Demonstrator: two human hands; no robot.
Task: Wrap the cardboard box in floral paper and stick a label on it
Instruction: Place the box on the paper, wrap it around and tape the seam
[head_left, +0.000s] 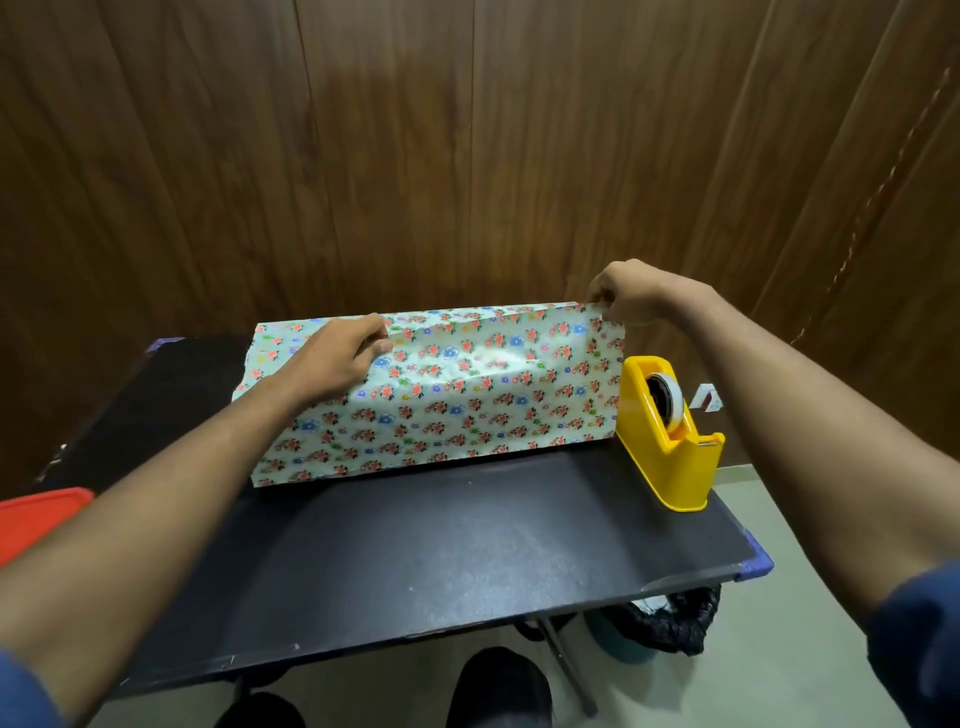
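Two hands on the floral paper at mid-frame

Two bare forearms reach in from the lower corners toward the middle of the frame. At the far left edge sits a red lid or tray (39, 519), partly cut off. The black table (441, 561) fills the lower centre. On its far half lies a long shape covered in floral paper (467, 395); the cardboard box itself is hidden under the paper. The left hand (337, 361) rests on top of the paper toward its left end, fingers loosely curved and pressing down on the sheet. The right hand (631, 293) is at the paper's upper right corner, pinching the raised edge between thumb and fingers. Just right of the paper, touching or nearly touching its end, stands a yellow tape dispenser (670, 436) with a roll of tape in it. A small white item (706, 400) lies behind the dispenser; what it is cannot be told. Wood panelling (467, 130) covers the upper frame.
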